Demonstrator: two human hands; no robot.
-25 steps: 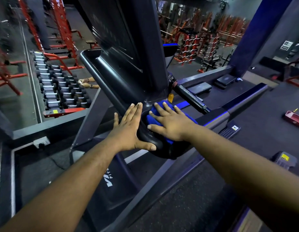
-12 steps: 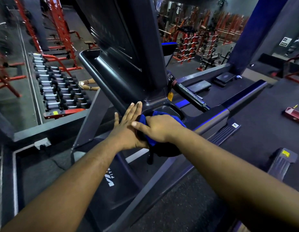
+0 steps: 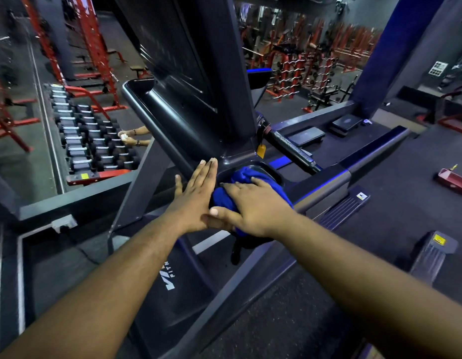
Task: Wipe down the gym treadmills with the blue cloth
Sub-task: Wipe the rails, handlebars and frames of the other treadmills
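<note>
Right now the blue cloth (image 3: 246, 182) sits bunched in the treadmill's cup holder (image 3: 272, 174), directly under the right hand (image 3: 253, 207), whose fingers press it down. Just left, the left hand (image 3: 196, 195) lies flat and empty against the console.

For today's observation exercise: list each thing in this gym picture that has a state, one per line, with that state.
Cloth: bunched, pressed onto the console corner.
Right hand: on the cloth, fingers spread.
Left hand: flat, fingers straight, against the console side.
Console: screen dark.
Tag: hanging beside the console.
Dumbbells: racked in rows.
</note>
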